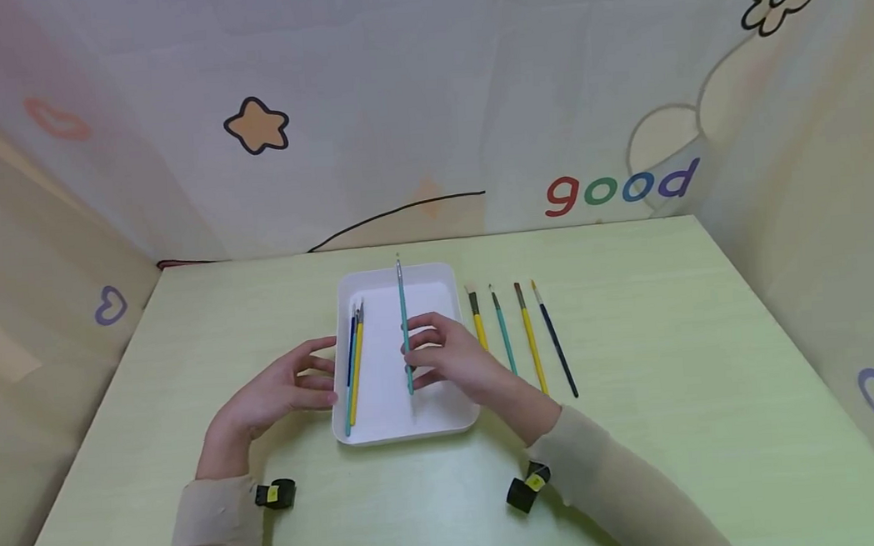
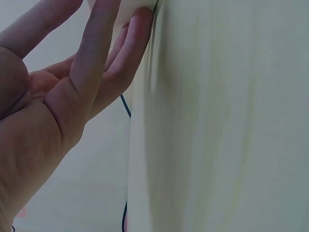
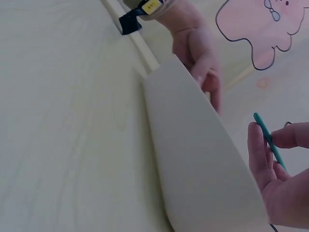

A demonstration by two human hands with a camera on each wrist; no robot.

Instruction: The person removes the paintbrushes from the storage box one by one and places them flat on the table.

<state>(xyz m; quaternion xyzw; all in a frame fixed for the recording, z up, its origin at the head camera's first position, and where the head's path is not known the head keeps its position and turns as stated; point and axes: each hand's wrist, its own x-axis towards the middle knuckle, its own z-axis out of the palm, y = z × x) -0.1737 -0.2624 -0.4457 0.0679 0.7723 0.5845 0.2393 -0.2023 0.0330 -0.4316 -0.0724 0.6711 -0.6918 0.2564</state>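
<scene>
My right hand holds a teal paintbrush upright over the white tray, bristles pointing to the far side. The right wrist view shows the brush's teal handle pinched between thumb and fingers. Along the tray's left side lie a dark blue brush, a teal brush and a yellow brush, side by side. My left hand touches the tray's left wall with loosely extended fingers; the left wrist view shows its fingertips right at the tray's edge.
Right of the tray, a row of brushes lies on the pale table: a yellow one, a teal one, another yellow one and a dark blue one. My right forearm partly covers their near ends. A printed cloth hangs behind.
</scene>
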